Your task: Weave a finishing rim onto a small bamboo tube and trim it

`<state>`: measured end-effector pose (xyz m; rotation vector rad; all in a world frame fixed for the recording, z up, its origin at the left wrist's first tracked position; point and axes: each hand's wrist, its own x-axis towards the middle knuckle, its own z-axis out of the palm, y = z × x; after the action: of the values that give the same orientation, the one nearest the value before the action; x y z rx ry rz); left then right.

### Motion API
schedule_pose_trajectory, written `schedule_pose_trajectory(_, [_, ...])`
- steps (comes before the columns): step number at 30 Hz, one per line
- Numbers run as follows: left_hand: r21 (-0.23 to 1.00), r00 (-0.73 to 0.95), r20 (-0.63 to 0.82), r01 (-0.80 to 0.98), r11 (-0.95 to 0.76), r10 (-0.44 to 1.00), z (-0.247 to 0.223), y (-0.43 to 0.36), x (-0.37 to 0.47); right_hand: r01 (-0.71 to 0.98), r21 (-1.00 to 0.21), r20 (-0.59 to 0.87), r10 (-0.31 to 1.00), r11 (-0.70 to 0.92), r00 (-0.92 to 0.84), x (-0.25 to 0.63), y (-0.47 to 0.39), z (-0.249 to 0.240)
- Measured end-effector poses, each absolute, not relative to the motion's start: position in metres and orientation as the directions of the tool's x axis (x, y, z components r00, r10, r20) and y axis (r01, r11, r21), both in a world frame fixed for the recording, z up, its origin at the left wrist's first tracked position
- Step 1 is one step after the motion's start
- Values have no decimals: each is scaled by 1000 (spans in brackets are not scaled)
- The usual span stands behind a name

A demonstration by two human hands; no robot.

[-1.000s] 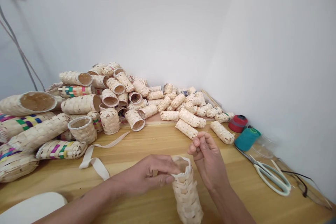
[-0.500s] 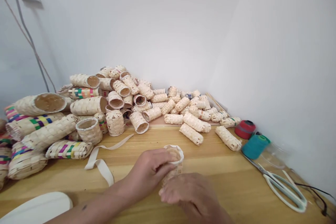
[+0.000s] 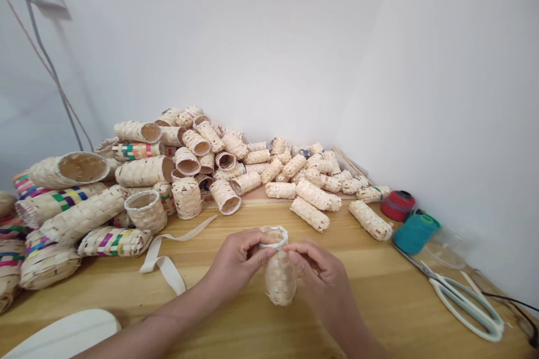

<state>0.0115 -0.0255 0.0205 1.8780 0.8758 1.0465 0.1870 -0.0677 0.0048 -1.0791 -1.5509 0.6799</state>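
Note:
A small woven basket (image 3: 280,280) with a white cloth-like band round its mouth stands upright over the table, its opening upward. My left hand (image 3: 241,258) grips its rim, fingers over the edge and thumb on the outside. At the rim's right side my right hand (image 3: 322,275) is closed in a pinch, thumb against forefinger. Whatever lies between those fingertips is too small to make out. A strip of white ribbon (image 3: 170,275) lies on the table left of the basket.
A heap of woven baskets (image 3: 145,171) fills the back left, with smaller ones (image 3: 315,196) along the back. At right are a red thread spool (image 3: 397,205), a teal thread spool (image 3: 416,233), scissors (image 3: 467,305) and dark cords. A white oval piece (image 3: 63,336) lies front left.
My right hand has risen from in front of the basket to its rim and now pinches there. The basket stands more upright and its body shows. My left hand still grips the rim.

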Motion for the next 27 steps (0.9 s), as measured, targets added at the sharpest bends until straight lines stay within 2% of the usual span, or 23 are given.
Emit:
schedule_pose_trajectory(6, [860, 395, 353, 220, -460, 848, 22, -24, 10, 406, -753, 563, 827, 519, -12, 186, -67, 7])
schedule_pose_trajectory(15, [816, 372, 422, 241, -525, 827, 23, -24, 10, 425, -752, 556, 831, 503, 1, 186, -66, 6])
schedule_pose_trajectory(27, [777, 395, 428, 298, -555, 812, 20, -25, 9, 435, -753, 543, 840, 494, -13, 186, -67, 4])
